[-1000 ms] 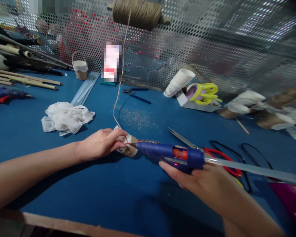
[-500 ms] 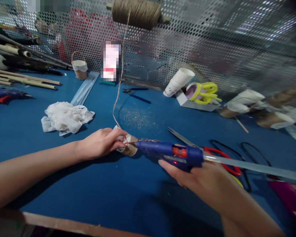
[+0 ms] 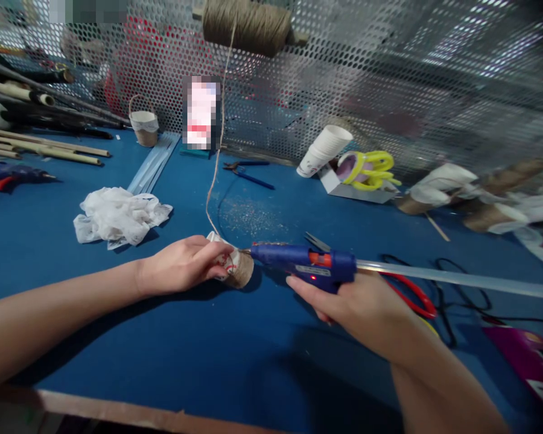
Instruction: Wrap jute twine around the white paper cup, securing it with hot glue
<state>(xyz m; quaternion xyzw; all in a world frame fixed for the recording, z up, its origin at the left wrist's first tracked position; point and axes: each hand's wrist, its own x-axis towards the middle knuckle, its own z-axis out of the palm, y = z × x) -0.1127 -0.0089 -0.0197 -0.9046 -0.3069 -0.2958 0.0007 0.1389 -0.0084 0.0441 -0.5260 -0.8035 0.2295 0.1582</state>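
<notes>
My left hand (image 3: 185,262) is closed round a small paper cup (image 3: 241,269) lying tilted on the blue table, its lower part wrapped in brown twine. From the cup a strand of twine (image 3: 214,175) runs up to a large spool (image 3: 247,25). My right hand (image 3: 348,301) grips a blue hot glue gun (image 3: 298,263) with a red light on and a long clear glue stick (image 3: 457,279) in its back. The gun's nozzle points left at the cup's upper side, near my left fingers; whether it touches is unclear.
Scissors (image 3: 416,295) and black cords lie beyond my right hand. Cutting pliers (image 3: 251,172), a crumpled white ribbon heap (image 3: 122,214), spare glue sticks (image 3: 156,163) and a finished twine basket (image 3: 145,128) sit farther back. Stacked paper cups (image 3: 324,150) lean on a white box (image 3: 357,190). A second glue gun (image 3: 13,175) lies left.
The glue gun has shifted slightly left and up, its nozzle now at the cup's upper edge. More of the twine-wrapped side shows. My left hand still holds the cup.
</notes>
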